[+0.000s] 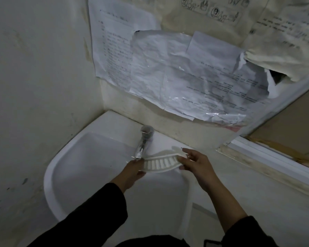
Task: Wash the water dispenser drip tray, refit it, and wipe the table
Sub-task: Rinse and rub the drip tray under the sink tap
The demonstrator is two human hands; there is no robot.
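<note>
I hold the white slotted drip tray (160, 164) over the white sink (89, 163), just below the chrome tap (144, 142); my left grip (133, 172) and right grip (194, 164) each pinch one end.

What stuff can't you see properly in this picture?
Head view:
- Writing on the wall papers: too small and blurred to read.
- Left end of the drip tray: covered by the left hand.
- Water from the tap: too dim to tell.
- Dark object at the bottom edge: cut off.
</note>
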